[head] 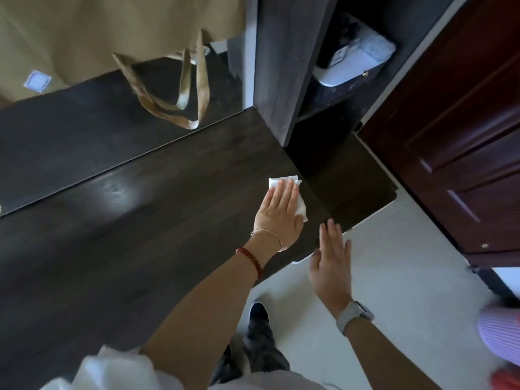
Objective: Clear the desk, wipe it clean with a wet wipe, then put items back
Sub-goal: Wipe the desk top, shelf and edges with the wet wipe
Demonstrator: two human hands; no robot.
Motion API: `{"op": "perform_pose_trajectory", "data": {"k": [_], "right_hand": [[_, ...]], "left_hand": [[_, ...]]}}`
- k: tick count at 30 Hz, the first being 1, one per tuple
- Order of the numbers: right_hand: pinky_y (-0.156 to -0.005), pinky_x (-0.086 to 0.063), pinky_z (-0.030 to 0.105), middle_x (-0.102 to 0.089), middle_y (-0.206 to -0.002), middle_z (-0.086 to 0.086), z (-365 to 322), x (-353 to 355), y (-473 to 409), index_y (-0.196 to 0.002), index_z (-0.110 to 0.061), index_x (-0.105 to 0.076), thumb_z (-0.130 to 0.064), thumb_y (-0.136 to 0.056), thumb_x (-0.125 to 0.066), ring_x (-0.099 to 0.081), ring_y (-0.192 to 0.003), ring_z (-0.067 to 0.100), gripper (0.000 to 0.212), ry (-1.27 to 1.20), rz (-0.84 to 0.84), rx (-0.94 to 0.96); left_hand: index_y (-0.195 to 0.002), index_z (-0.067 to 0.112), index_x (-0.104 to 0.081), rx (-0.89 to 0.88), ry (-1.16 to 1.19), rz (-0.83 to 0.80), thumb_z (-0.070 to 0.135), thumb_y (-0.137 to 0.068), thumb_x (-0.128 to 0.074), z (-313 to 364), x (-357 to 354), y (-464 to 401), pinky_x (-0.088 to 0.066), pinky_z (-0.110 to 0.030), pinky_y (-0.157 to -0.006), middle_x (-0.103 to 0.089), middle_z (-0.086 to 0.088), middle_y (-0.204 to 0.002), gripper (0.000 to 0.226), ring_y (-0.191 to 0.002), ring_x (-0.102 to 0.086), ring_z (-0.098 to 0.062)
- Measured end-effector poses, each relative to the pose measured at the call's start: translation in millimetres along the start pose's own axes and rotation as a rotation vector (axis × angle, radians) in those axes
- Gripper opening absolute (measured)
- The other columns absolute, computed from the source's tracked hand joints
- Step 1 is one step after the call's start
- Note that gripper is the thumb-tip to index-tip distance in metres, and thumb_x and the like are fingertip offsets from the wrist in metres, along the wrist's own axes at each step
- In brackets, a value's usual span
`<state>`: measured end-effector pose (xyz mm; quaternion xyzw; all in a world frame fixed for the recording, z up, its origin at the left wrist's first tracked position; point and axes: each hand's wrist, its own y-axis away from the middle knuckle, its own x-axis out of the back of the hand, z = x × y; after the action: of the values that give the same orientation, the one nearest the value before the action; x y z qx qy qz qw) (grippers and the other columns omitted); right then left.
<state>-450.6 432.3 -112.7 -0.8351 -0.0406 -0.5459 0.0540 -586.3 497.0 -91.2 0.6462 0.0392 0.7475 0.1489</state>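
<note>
Wet wipe (284, 192) lies flat near the surface (140, 235) right corner under my flat-fingered left hand (280, 218), right hand (330, 266) hovering spread and empty; uneven pressure risks bunching it, leaving streaks.

No readable text is being shown anywhere here, and the small mark on the white box (356, 56) in the shelf is being blurred past reading.
</note>
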Motion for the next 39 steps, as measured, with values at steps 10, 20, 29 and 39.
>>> {"op": "perform_pose_trajectory", "data": {"k": [10,20,29,39], "right_hand": [[-0.108,-0.021,0.055,-0.032,-0.145,0.021,-5.0,4.5,17.7,-0.134,-0.001,-0.038,-0.015,-0.088,-0.033,-0.022,-0.136,0.033,0.048,-0.131,0.012,-0.179],[-0.107,-0.019,0.053,-0.042,-0.139,0.023,-118.0,-29.6,69.3,-0.128,-0.004,-0.047,-0.013,-0.088,-0.039,-0.034,-0.132,0.037,0.042,0.015,-0.195,0.243],[-0.105,-0.022,0.054,-0.042,-0.139,0.024,-231.2,-72.0,165.9,-0.128,-0.002,-0.046,-0.020,-0.083,-0.023,-0.037,-0.131,0.038,0.053,0.096,-0.366,0.410],[-0.113,-0.010,0.044,-0.027,-0.148,0.021,-270.8,-74.1,213.7,-0.134,-0.001,-0.039,-0.003,-0.089,-0.038,-0.020,-0.139,0.033,0.045,0.004,-0.437,0.507]], "left_hand": [[-0.142,0.009,0.003,-0.307,-0.200,-0.029,0.035,-0.094,-0.012,9.7,-32.6,84.6,0.005,-0.039,-0.116,-0.008,-0.007,-0.155,0.056,-0.143,-0.004,-0.023],[-0.138,0.006,-0.031,0.440,0.008,-0.015,0.040,-0.097,-0.007,-87.2,-61.2,274.9,-0.002,-0.035,-0.113,-0.036,-0.012,-0.145,0.059,-0.136,-0.026,-0.026],[-0.142,0.003,-0.015,0.957,0.137,0.084,0.049,-0.092,0.005,-203.5,-93.6,486.6,-0.003,-0.033,-0.115,-0.019,-0.014,-0.151,0.071,-0.139,-0.020,-0.026],[-0.140,0.005,-0.021,1.168,0.357,0.293,0.019,-0.098,-0.024,-249.7,-85.3,537.3,-0.013,-0.044,-0.115,-0.020,-0.016,-0.151,0.045,-0.138,-0.016,-0.031]]}}
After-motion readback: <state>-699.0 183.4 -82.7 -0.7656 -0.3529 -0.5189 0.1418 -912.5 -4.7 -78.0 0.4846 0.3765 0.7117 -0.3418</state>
